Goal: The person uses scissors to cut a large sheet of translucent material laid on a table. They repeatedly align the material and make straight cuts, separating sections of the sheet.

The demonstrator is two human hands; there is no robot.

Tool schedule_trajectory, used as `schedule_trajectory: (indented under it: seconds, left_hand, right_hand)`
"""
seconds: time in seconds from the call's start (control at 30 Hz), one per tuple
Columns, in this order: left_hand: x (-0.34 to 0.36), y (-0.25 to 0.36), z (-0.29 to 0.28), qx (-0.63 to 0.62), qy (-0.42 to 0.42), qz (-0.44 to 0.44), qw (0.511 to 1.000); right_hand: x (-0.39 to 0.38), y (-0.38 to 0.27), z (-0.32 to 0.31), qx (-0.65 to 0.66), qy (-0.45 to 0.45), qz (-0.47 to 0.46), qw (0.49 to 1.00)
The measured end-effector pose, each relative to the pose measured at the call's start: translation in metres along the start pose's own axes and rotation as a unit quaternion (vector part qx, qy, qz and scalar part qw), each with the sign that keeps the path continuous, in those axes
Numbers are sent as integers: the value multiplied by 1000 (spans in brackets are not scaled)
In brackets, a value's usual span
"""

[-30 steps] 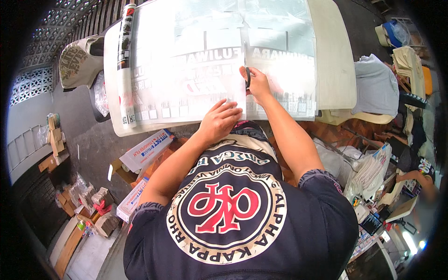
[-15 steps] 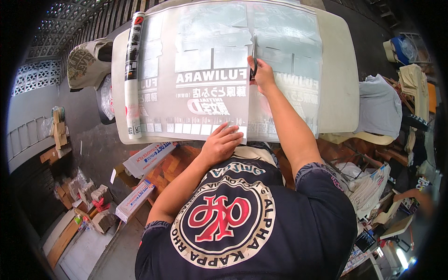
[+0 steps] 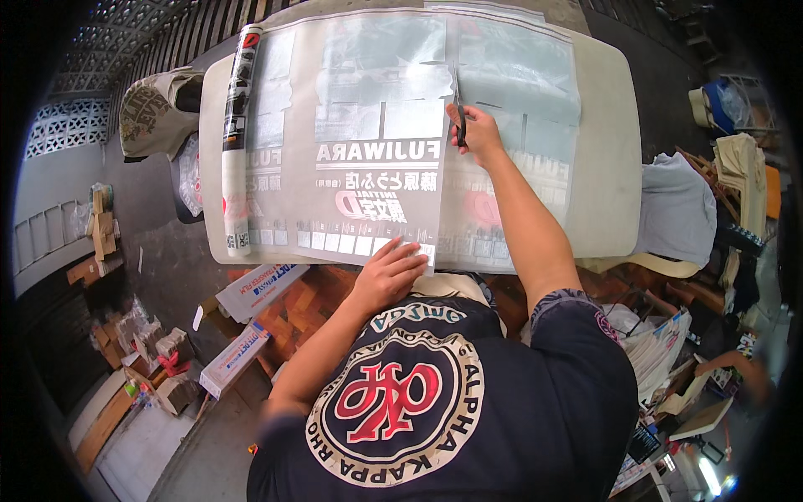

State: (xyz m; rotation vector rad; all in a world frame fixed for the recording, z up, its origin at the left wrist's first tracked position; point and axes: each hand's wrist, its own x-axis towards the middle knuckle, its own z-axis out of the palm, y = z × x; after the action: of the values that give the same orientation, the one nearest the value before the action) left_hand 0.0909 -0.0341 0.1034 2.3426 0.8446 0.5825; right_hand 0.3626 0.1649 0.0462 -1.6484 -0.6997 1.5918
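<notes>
A large translucent printed film sheet [image 3: 301, 167] lies over the table, cut along a line running away from me. My right hand [image 3: 477, 135] grips scissors [image 3: 461, 125] with dark handles, its fingers closed round them. Their thin blades point to the far side and meet the film at the cut. My left hand [image 3: 391, 273] lies on the near edge of the left-hand piece, fingers stretched out and palm down. At the sheet's left end lies the rolled part of the film [image 3: 238, 151], dark and white.
The pale table [image 3: 606, 167] reaches past the sheet on the right. Long cartons [image 3: 236, 361] stand at the near left. A cloth-covered chair [image 3: 159, 113] is at the left, a grey cloth [image 3: 676, 205] at the right. Another person's arm [image 3: 740, 368] shows at lower right.
The scissors and my right hand have moved slightly farther along the film. The near part of the sheet sits a little lower in view. My left hand stays on its near edge.
</notes>
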Motion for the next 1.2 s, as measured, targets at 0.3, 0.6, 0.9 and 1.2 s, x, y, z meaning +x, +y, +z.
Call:
schedule_trajectory:
  seconds: [0.3, 0.6, 0.9, 1.2]
  left_hand:
    - [-4, -2, 2, -18, 11, -25, 999]
    - [0, -3, -4, -26, 13, -31, 999]
    - [-1, -3, -11, -50, 10, -46, 998]
    - [-1, 6, -19, -49, -17, -57, 997]
  right_hand:
    - [-16, 6, -12, 60, -45, 30, 997]
    - [-12, 13, -6, 50, -32, 8, 998]
    - [14, -5, 8, 52, 5, -11, 999]
    - [144, -94, 10, 8, 69, -95, 993]
